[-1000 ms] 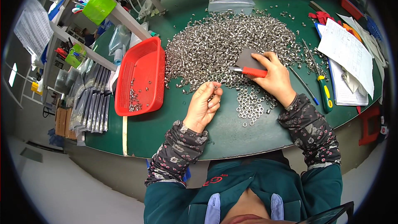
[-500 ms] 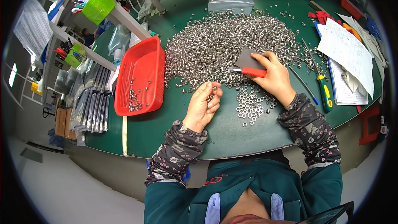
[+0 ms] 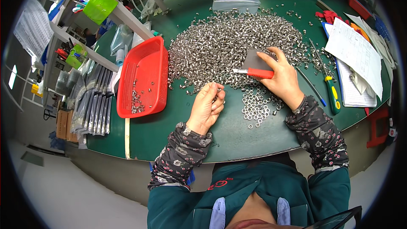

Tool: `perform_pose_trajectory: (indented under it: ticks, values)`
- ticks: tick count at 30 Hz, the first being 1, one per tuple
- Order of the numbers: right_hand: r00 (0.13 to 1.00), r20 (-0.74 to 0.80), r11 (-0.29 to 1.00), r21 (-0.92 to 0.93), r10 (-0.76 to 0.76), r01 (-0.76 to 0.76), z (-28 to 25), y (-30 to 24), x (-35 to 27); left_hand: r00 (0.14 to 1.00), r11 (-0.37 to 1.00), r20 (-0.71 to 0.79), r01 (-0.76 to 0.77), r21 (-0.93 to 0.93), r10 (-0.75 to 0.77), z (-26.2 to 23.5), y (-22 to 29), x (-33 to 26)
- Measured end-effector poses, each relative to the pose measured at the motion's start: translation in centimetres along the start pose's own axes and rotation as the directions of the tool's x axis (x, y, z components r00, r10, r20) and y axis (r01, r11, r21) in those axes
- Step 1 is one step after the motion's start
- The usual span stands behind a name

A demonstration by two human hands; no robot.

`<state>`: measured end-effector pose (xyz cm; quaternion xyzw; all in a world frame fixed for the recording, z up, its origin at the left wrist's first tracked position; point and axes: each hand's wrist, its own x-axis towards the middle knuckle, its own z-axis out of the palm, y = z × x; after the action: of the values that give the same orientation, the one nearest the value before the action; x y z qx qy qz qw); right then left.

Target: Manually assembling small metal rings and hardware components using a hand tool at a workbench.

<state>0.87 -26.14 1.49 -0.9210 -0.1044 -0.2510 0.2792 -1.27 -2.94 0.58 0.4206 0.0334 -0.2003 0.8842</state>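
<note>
"Thousands of tiny metal rings point(image 3: 237, 38), or looks like it, heaped mid-table. One layer of loose ones point(image 3: 255, 107) is spread flat on the near side, just left of the right wrist."

"Yeah, and what's with the red cutter point(image 3: 260, 74)?"

"Right hand point(image 3: 285, 78) has it. Thumb underneath, blade out and aimed left, over the near edge of the heap. Index finger's lifted and bent, spread well away from the thumb, with a dark grey pad point(image 3: 255, 60) just behind the cutter. Can't tell if any finger touches that pad."

"And the left hand point(image 3: 205, 108)?"

"Curled up narrow, back of the wrist low, thumb and index tips together. Metal bits point(image 3: 215, 99) glint inside the fingers, can't tell how many."

"Arms?"

"Both angle in from the near edge, elbows wide, flowery dark sleeves point(image 3: 180, 157) up to the wrists. Hands sit apart, cutter tip in the gap."

"Anything around?"

"Red basket point(image 3: 163, 78) off to the left with some metal pieces in it. Green-and-yellow screwdriver point(image 3: 333, 96) past the right hand, then papers point(image 3: 354, 48). All on a green table point(image 3: 163, 138)."
</note>
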Motion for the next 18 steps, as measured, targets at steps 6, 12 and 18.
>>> perform_pose_trajectory:
  ticks: [6,12,18]
  values:
    - [0.988,0.124,0.988,0.13,-0.095,0.079,-1.7,-1.6,-0.4,1.0,1.0,0.017,0.003,-0.02,-0.003,0.0,0.0,0.0]
    - [0.955,0.269,0.986,0.137,-0.126,0.091,-2.8,-2.1,-0.2,0.999,1.0,0.044,-0.011,-0.018,0.011,0.0,-0.1,0.2]
    - [0.938,0.299,0.984,0.066,-0.178,0.165,-2.6,-2.3,-0.5,0.997,1.0,0.07,-0.011,0.003,0.011,0.0,-0.1,0.3]
